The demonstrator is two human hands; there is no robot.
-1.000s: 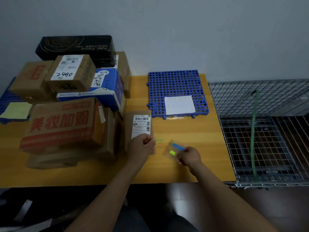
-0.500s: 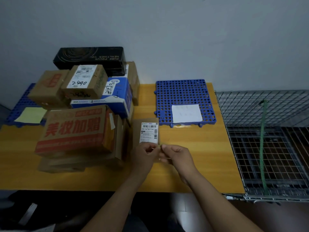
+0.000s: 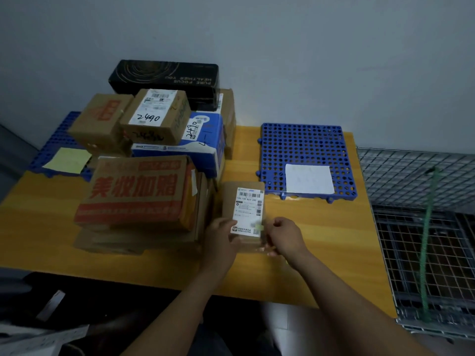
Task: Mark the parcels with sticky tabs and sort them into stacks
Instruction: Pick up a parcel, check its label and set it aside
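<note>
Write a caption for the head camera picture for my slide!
Left hand holds a parcel while right hand pinches a green tab at its label, beside stacked boxes.

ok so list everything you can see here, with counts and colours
small parcel: one, brown with white label, table middle, between both hands
sticky tab: one, yellow-green, blurred, at the label's lower right
stacked parcels: about eight, mostly brown, one black, one blue-white, table's left
right mat: one, blue, table's back right
white paper: one, white, on right mat
left mat: one, blue, behind the stack's left
yellow note: one, yellow, on left mat
table: one, orange-yellow wood
wire cage: one, grey, right of table
green cord: one, green, hanging on cage
left hand: one, holds parcel's lower left
right hand: one, at parcel's lower right, grip unclear
</note>
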